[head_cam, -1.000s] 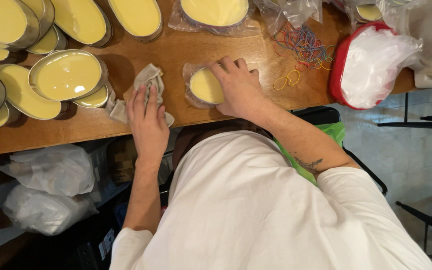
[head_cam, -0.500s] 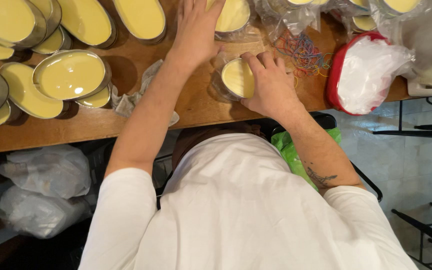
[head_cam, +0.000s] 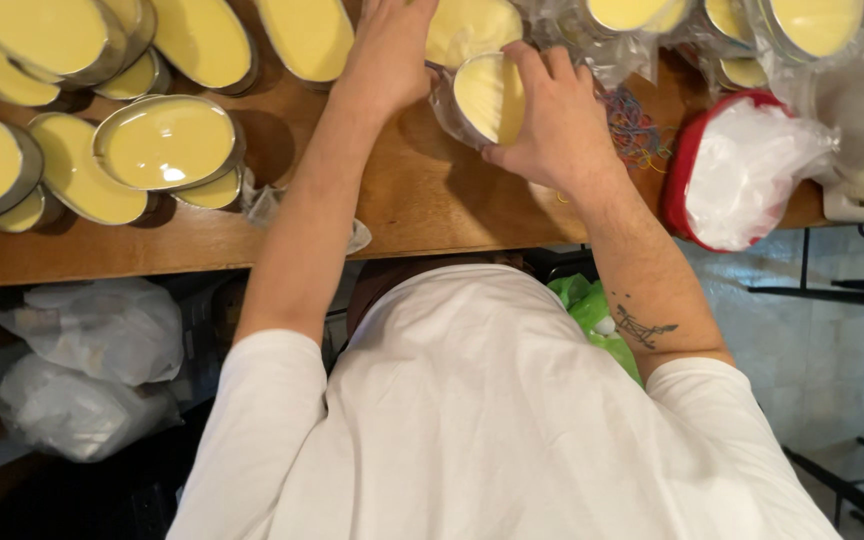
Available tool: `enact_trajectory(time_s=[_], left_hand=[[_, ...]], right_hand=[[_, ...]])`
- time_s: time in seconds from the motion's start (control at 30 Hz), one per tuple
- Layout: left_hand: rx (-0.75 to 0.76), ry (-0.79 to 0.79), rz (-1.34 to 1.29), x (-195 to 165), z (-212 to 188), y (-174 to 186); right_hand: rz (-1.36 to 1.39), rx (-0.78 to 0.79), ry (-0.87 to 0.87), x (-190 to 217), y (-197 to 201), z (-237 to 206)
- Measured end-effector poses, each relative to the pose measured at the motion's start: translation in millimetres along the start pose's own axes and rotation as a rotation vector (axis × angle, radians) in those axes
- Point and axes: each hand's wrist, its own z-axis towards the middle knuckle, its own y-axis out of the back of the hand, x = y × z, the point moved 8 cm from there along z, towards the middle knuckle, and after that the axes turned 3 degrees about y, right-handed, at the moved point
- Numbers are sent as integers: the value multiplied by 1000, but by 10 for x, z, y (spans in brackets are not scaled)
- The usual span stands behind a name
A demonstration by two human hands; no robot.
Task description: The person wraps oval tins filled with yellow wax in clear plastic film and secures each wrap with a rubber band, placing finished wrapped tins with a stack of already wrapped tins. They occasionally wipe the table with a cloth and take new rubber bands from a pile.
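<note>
My right hand (head_cam: 552, 115) grips a small round tin of yellow custard wrapped in a clear plastic bag (head_cam: 485, 95), tilted on its edge above the wooden table (head_cam: 422, 205). My left hand (head_cam: 387, 55) reaches further back and rests on a larger bagged tin of yellow custard (head_cam: 462, 30) at the far edge of the view. Both arms stretch forward over the table from my white shirt.
Many open oval tins of yellow custard (head_cam: 164, 142) are stacked at the left. A crumpled cloth (head_cam: 267, 205) lies near the front edge. Coloured rubber bands (head_cam: 632, 125), a red bowl of plastic bags (head_cam: 742, 170) and more bagged tins (head_cam: 812, 25) sit at the right.
My left hand left the cloth and reached to the bagged tin at the back. My right hand lifted the small bagged tin and carried it back and right, tilting it upright.
</note>
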Motion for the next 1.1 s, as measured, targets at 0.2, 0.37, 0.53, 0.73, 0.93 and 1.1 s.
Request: enact_trajectory(time_s=[0.2,0.37,0.53,0.73,0.93,1.1], left_hand=[[-194,186,75,-8,-1320,557],[-153,388,199,186,-2022,566],[-248,334,136,414,-2305,356],[-161,-1,-40,258,-2069,-76],[-51,-242,-1,-4,-1736,-266],[-125,-176,-45,330,-1940,62]], right_hand=[[-50,-119,90,224,-96,462],[-119,-185,58,247,-316,891],[-152,-222,70,203,-514,1177],[-246,-206,66,227,-633,1323],[-317,-203,-7,354,-691,1374],[-315,-207,-38,462,-700,1380]])
